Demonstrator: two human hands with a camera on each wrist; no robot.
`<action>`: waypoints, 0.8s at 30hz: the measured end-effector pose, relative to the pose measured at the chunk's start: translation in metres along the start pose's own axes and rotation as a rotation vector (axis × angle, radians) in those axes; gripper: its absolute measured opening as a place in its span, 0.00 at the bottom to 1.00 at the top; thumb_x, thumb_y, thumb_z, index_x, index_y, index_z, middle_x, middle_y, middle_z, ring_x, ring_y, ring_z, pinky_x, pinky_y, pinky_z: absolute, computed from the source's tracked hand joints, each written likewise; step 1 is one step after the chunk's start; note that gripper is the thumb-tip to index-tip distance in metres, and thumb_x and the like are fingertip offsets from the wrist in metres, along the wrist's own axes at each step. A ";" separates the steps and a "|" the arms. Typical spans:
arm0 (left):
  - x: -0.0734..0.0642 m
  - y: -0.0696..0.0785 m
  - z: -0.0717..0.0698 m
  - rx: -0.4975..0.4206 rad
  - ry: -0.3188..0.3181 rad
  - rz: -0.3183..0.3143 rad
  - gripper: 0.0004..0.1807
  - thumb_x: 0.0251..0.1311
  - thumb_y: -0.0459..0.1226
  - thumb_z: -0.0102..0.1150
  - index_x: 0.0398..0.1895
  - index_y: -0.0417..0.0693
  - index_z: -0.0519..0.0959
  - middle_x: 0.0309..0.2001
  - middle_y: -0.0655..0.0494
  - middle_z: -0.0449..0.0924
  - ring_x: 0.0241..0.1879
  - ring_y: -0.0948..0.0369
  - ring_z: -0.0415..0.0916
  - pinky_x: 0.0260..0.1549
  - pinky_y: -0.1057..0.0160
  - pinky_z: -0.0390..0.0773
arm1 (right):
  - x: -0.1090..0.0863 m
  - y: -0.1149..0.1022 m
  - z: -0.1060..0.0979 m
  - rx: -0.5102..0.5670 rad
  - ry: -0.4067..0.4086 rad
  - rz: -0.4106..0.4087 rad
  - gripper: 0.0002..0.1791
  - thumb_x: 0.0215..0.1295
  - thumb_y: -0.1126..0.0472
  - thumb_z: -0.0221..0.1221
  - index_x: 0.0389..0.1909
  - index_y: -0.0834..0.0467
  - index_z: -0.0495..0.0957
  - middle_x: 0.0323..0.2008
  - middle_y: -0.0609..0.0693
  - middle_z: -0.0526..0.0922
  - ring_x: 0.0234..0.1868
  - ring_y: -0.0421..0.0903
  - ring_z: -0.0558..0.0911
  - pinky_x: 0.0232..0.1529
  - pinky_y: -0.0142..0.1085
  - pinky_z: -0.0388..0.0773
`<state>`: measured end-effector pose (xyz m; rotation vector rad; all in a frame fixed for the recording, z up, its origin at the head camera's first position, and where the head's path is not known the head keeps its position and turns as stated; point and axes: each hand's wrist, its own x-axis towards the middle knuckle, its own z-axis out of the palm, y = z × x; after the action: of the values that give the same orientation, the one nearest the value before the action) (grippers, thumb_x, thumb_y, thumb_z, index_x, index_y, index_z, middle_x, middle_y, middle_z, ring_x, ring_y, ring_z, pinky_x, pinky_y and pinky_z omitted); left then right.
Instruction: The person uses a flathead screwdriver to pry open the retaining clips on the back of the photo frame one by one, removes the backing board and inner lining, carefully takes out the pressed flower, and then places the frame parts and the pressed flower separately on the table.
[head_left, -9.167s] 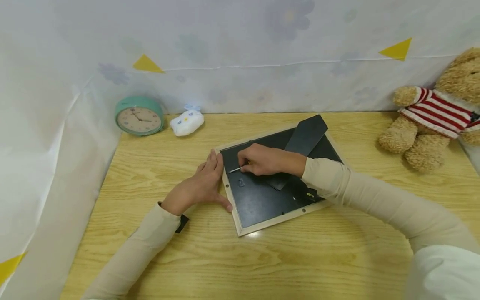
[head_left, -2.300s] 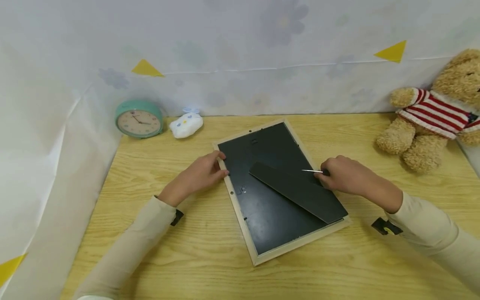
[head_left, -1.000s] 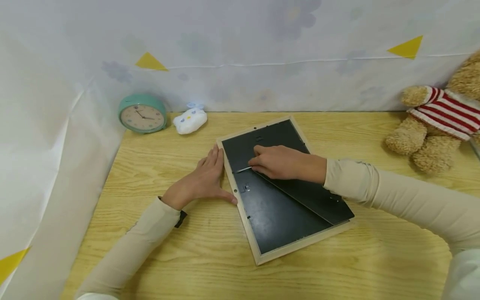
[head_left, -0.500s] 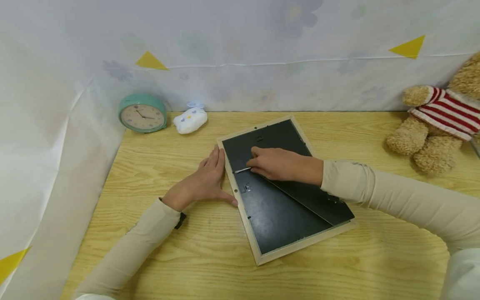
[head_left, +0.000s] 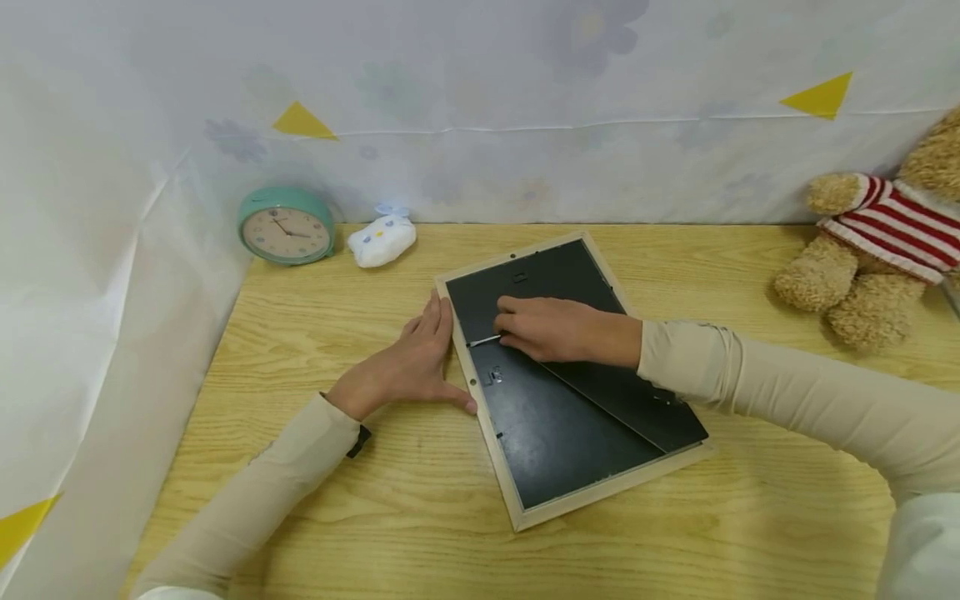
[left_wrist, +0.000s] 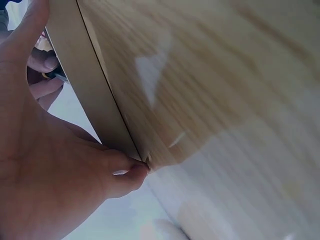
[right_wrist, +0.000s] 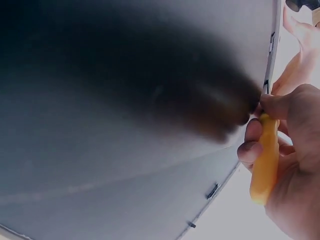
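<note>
A picture frame [head_left: 497, 450] lies face down, its pale wooden rim around a black backing board [head_left: 558, 450]. A black stand flap [head_left: 637, 408] slants across the board to the lower right. The right hand [head_left: 558, 329] grips a screwdriver [right_wrist: 265, 160] by its yellow handle. Its metal shaft [head_left: 483, 341] points left, the tip at a small tab on the left inner edge of the rim. The left hand [head_left: 408, 362] rests against the left outer edge, fingers extended and thumb spread lower down. In the left wrist view, the thumb [left_wrist: 125, 172] touches the frame's side.
At the back left of the wooden table [head_left: 360, 517] stand a green clock [head_left: 287, 227] and a small white plush [head_left: 382, 240]. A teddy bear [head_left: 873, 250] in a striped sweater sits at the back right. A patterned cloth [head_left: 480, 175] hangs behind.
Since the earliest frame, the picture frame has been turned around. The right hand has brought the screwdriver from the right side to the left rim; over the last second both hands barely move.
</note>
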<state>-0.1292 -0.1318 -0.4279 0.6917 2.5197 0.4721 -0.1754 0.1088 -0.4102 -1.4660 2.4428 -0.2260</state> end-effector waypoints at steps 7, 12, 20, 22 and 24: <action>0.001 0.001 -0.002 0.003 -0.018 0.002 0.82 0.43 0.69 0.71 0.75 0.31 0.24 0.74 0.32 0.13 0.77 0.46 0.21 0.74 0.44 0.42 | 0.005 -0.006 -0.006 -0.113 -0.025 -0.017 0.10 0.76 0.60 0.54 0.45 0.60 0.82 0.38 0.52 0.73 0.28 0.42 0.73 0.31 0.35 0.74; 0.002 0.002 -0.002 0.002 -0.019 0.007 0.81 0.43 0.69 0.70 0.75 0.31 0.24 0.74 0.32 0.13 0.77 0.46 0.22 0.73 0.43 0.42 | 0.012 -0.014 -0.017 -0.208 -0.093 -0.019 0.11 0.77 0.62 0.53 0.47 0.59 0.82 0.42 0.54 0.76 0.27 0.44 0.74 0.30 0.36 0.74; 0.002 0.001 -0.002 0.010 -0.030 0.012 0.81 0.44 0.68 0.71 0.75 0.30 0.24 0.74 0.32 0.14 0.77 0.45 0.21 0.73 0.43 0.41 | 0.022 -0.024 -0.029 -0.242 -0.180 0.014 0.12 0.75 0.63 0.54 0.51 0.59 0.83 0.46 0.54 0.78 0.28 0.45 0.75 0.30 0.37 0.75; 0.003 0.001 -0.002 0.012 -0.032 0.011 0.81 0.44 0.68 0.70 0.75 0.30 0.24 0.74 0.32 0.13 0.77 0.45 0.21 0.74 0.44 0.41 | 0.025 -0.027 -0.032 -0.246 -0.198 0.026 0.13 0.75 0.63 0.55 0.53 0.59 0.82 0.48 0.55 0.78 0.30 0.46 0.77 0.32 0.37 0.76; 0.003 0.000 -0.003 0.008 -0.034 0.012 0.81 0.44 0.68 0.70 0.75 0.31 0.24 0.74 0.32 0.13 0.77 0.46 0.21 0.74 0.44 0.41 | 0.029 -0.031 -0.036 -0.254 -0.218 0.038 0.13 0.74 0.63 0.56 0.55 0.59 0.82 0.49 0.55 0.79 0.32 0.48 0.78 0.33 0.38 0.77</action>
<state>-0.1326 -0.1306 -0.4263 0.7117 2.4886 0.4512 -0.1735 0.0680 -0.3724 -1.4535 2.3837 0.2485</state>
